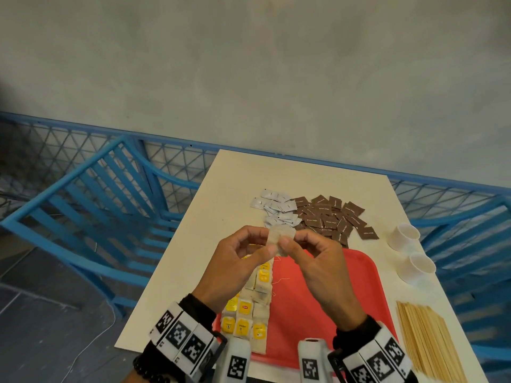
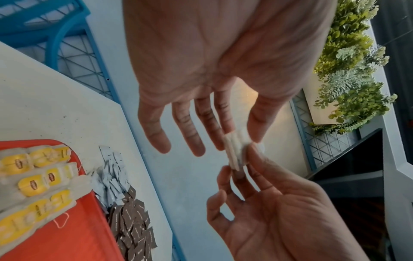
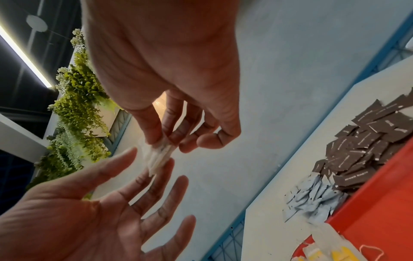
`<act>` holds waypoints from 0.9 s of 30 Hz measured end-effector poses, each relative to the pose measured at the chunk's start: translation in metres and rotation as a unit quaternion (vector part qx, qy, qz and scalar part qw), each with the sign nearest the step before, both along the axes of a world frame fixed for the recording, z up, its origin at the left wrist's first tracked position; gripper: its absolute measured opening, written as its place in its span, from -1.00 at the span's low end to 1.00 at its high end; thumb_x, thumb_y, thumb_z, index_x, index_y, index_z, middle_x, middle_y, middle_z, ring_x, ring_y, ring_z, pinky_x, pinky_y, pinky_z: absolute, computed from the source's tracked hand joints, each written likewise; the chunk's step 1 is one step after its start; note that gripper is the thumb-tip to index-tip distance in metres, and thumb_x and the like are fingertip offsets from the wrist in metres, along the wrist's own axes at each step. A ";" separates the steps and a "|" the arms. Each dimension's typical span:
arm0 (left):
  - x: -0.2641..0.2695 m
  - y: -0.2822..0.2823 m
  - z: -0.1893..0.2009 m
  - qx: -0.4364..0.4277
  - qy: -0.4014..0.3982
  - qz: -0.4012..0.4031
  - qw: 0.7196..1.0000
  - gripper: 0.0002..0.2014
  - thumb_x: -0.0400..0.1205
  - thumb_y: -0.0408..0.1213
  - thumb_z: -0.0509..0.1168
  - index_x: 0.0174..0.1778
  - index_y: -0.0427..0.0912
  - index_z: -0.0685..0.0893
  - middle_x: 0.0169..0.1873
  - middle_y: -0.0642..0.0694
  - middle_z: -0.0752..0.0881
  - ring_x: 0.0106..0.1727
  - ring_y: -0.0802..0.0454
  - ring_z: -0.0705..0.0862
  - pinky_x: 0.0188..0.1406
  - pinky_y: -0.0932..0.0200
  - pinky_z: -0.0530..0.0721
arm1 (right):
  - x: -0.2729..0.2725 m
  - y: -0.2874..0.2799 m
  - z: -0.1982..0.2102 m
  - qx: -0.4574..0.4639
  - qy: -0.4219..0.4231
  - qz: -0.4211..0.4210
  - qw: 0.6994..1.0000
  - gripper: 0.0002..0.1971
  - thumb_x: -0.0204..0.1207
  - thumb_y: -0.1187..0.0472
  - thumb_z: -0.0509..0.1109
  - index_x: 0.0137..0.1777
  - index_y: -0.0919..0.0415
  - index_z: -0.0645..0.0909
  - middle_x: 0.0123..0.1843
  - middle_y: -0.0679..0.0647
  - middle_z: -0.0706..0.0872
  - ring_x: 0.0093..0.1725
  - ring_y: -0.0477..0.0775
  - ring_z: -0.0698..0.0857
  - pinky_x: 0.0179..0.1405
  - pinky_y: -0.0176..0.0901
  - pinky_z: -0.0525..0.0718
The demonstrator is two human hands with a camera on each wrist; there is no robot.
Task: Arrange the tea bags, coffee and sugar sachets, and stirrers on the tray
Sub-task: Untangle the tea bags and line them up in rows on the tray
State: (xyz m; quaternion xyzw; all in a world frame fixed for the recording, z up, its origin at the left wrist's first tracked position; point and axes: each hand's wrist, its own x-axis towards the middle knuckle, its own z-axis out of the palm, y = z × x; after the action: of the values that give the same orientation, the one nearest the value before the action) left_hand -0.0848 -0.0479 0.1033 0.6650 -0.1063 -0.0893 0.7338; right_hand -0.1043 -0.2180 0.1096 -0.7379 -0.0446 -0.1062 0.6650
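Note:
Both hands hold one white tea bag (image 1: 278, 236) in the air above the far end of the red tray (image 1: 345, 277). My left hand (image 1: 265, 243) pinches its left side between thumb and forefinger, and my right hand (image 1: 293, 239) pinches its right side. In the left wrist view the tea bag (image 2: 233, 153) looks like two thin layers edge on. Rows of tea bags with yellow tags (image 1: 249, 308) lie along the tray's left side. White sachets (image 1: 276, 208) and brown sachets (image 1: 331, 217) are heaped on the table beyond the tray. Wooden stirrers (image 1: 428, 341) lie at the right.
Two white paper cups (image 1: 403, 234) (image 1: 420, 268) lie on their sides near the table's right edge. Blue slatted chairs (image 1: 96, 217) stand on the left and right. A blue mesh railing (image 1: 179, 158) runs behind the cream table (image 1: 221, 205).

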 end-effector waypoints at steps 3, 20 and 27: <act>0.004 0.000 0.003 -0.012 -0.009 0.035 0.999 -0.80 0.53 -0.18 0.47 0.00 -0.19 0.78 -0.09 -0.13 0.84 -0.06 0.01 0.80 -0.06 0.18 0.71 | 0.005 0.003 0.000 -0.016 0.008 0.015 1.000 -0.91 0.55 0.19 0.52 -0.17 0.15 0.79 -0.26 -0.03 0.80 -0.21 -0.13 0.69 -0.12 -0.30 0.63; 0.010 0.052 -0.074 0.103 0.095 0.151 0.979 -0.95 0.65 -0.25 0.42 -0.06 -0.14 0.75 -0.27 -0.15 0.83 -0.20 0.02 0.80 -0.25 0.33 0.68 | 0.034 0.035 -0.084 -0.088 0.220 0.035 0.971 -0.88 0.49 0.28 0.58 -0.26 0.24 0.77 -0.41 0.06 0.73 -0.43 -0.04 0.64 -0.37 -0.16 0.62; -0.002 0.086 -0.142 0.284 0.171 0.099 0.938 -0.90 0.64 -0.16 0.43 -0.18 -0.05 0.76 -0.36 0.03 0.83 -0.29 0.16 0.78 -0.12 0.16 0.72 | 0.051 0.067 -0.157 -0.152 0.348 -0.018 0.925 -0.67 0.44 0.35 0.56 -0.48 0.10 0.56 -0.46 0.00 0.55 -0.43 -0.07 0.56 -0.41 -0.01 0.60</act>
State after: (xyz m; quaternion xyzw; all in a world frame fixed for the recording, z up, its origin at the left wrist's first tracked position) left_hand -0.0864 0.0382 -0.0382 0.8273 0.1169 -0.1554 0.5270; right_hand -0.0531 -0.1514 -0.0471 -0.8212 0.1872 0.1533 0.5168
